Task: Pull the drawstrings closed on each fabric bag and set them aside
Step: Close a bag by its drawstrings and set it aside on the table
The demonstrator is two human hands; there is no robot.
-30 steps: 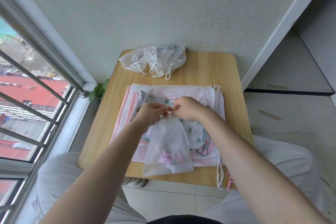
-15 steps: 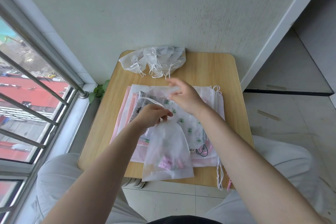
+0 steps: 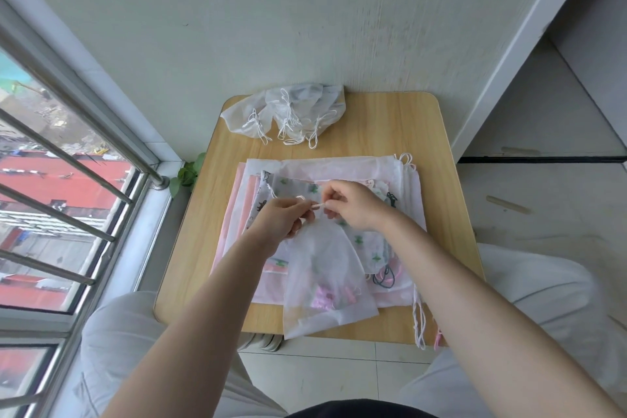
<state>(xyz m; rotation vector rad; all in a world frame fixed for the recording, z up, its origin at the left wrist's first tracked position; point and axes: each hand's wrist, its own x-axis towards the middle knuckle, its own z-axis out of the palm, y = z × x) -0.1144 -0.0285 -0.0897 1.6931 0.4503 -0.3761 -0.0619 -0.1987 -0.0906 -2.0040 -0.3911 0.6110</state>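
Both hands meet over the middle of the wooden table (image 3: 390, 132). The left hand (image 3: 278, 219) has its fingers curled, thumb and forefinger pinched together on the white drawstring (image 3: 314, 205), and the gathered neck of the sheer white bag (image 3: 325, 278) sits just under those fingertips. The right hand (image 3: 353, 205) faces it, thumb and forefinger clamped on the other end of that same short stretch of cord, the remaining fingers bent loosely. The cord runs straight between the two pinches. The bag's body fans out from the hands toward the table's near edge, its bottom corner hanging just past that edge, something pink showing through the fabric. It lies on top of the stack of flat bags (image 3: 373, 173) at the table's centre. At the table's far edge, against the wall, sits a heap of cinched white bags (image 3: 288, 108), their cord loops trailing toward the stack.
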